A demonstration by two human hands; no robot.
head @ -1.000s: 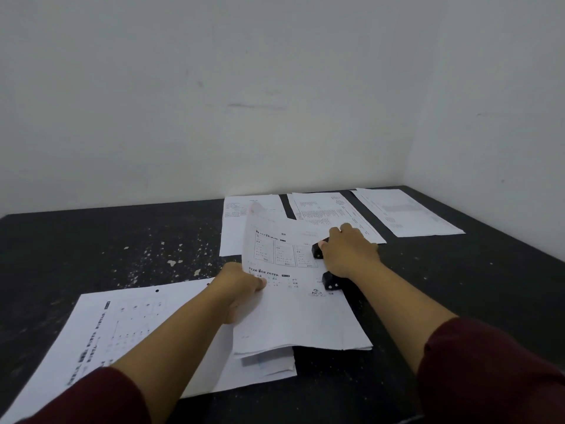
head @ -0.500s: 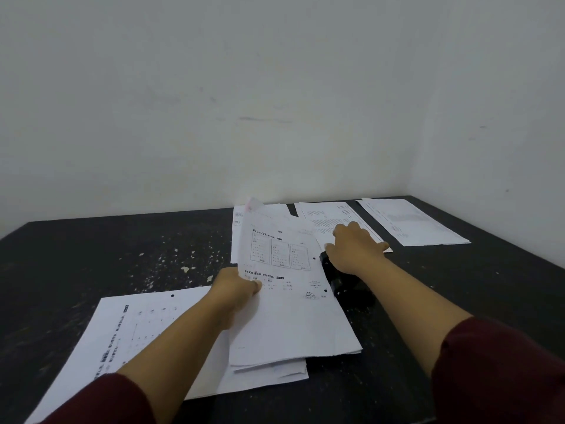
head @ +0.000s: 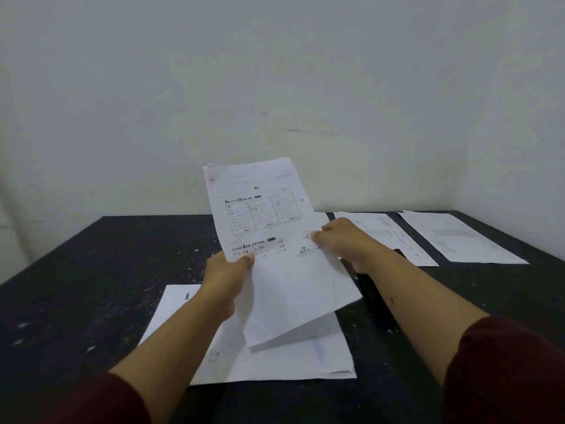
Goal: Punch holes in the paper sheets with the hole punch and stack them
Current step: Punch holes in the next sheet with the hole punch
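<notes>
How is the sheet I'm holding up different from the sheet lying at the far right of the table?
The held sheet is off the table, tilted up and bent, pinched by the left hand and the right hand; the far right sheet lies flat and untouched. The held sheet shows boxed tables in dark print; the far right sheet's print looks faint and blurred. Both are white printed paper.

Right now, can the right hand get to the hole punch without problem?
Probably yes, but not at once. The hole punch lies on the table directly under the right hand, with nothing between. However, that hand and the left hand both hold the lifted sheet, so it must release first.
</notes>
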